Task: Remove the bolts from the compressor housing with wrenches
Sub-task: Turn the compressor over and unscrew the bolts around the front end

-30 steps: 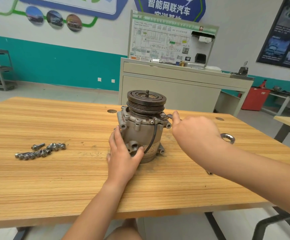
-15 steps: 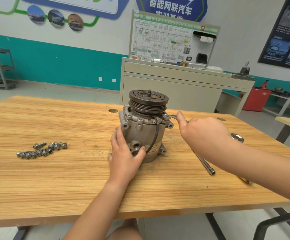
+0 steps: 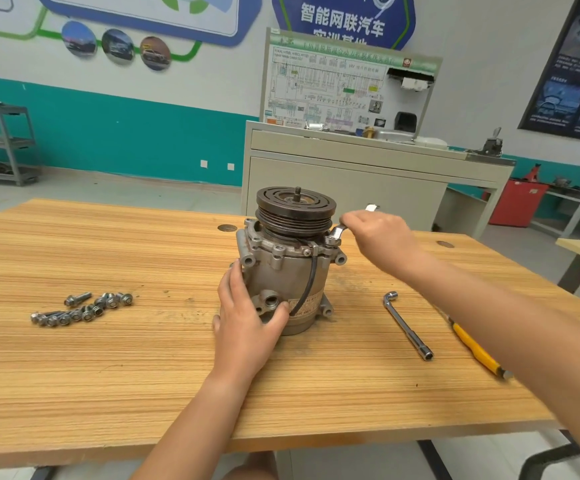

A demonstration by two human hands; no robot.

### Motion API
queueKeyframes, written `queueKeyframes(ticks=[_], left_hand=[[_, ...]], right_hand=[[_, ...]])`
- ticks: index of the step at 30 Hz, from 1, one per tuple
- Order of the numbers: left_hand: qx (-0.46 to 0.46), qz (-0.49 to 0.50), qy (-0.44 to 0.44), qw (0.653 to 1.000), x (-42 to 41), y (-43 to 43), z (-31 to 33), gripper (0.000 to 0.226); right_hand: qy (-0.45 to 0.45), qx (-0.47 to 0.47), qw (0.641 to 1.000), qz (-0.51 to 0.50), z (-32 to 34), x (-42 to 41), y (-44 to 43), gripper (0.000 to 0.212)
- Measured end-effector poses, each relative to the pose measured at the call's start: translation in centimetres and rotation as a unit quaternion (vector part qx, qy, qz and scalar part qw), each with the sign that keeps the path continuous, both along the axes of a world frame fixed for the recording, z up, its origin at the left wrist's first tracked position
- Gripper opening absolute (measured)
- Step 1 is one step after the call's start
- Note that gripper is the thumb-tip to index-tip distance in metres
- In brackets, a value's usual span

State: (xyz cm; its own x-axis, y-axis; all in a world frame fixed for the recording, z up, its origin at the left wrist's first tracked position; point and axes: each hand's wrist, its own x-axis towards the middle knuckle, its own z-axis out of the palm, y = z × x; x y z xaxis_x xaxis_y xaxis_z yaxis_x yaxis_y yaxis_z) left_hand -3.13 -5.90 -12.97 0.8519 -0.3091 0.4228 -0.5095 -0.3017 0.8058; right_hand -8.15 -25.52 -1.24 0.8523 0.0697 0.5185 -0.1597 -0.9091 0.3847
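A grey compressor (image 3: 288, 271) stands upright mid-table, its dark grooved pulley (image 3: 295, 206) on top. My left hand (image 3: 247, 317) grips the lower front of the housing, thumb and fingers wrapped around it. My right hand (image 3: 378, 237) holds a silver wrench (image 3: 337, 233) whose ring end sits on a bolt (image 3: 332, 241) at the housing's upper right flange. The wrench's far end (image 3: 371, 207) sticks out beyond my fingers. A pile of several removed bolts (image 3: 80, 308) lies on the table to the left.
An L-shaped socket wrench (image 3: 408, 325) and a yellow-handled tool (image 3: 479, 351) lie on the wooden table (image 3: 143, 375) under my right forearm. A beige cabinet with a wiring display board (image 3: 347, 84) stands behind the table. A metal shelf rack (image 3: 4, 143) is far left.
My right hand has swung the wrench handle away from me toward the back, turning around the bolt. That uncovered the L-shaped wrench and yellow tool. My left hand stays on the housing.
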Motion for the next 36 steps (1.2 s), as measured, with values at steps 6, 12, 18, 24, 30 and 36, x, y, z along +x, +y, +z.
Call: queueKeyframes(ticks=[6, 12, 18, 24, 30, 36], left_hand=[[-0.001, -0.006, 0.003, 1.0, 0.0, 0.0, 0.1, 0.095], [0.0, -0.006, 0.008, 1.0, -0.1, -0.1, 0.0, 0.095], [-0.002, -0.005, 0.012, 1.0, -0.1, -0.1, 0.1, 0.095], [0.0, -0.002, 0.011, 1.0, -0.1, -0.1, 0.0, 0.095], [-0.003, -0.003, 0.011, 1.0, -0.1, -0.2, 0.0, 0.094], [-0.004, -0.004, 0.016, 1.0, 0.0, -0.1, 0.0, 0.095]], right_hand=[[-0.144, 0.184, 0.972, 0.022, -0.8, -0.6, 0.2, 0.033], [-0.093, 0.18, 0.979, -0.008, 0.2, -6.5, 2.7, 0.037], [0.069, 0.085, 0.978, -0.176, 0.5, -7.3, 5.1, 0.055], [0.107, -0.027, 0.974, -0.199, 0.8, -6.3, 8.6, 0.062], [0.137, -0.019, 0.972, -0.188, 2.7, -5.9, 6.7, 0.034], [0.143, -0.074, 0.976, -0.145, 2.5, -5.8, 5.2, 0.038]])
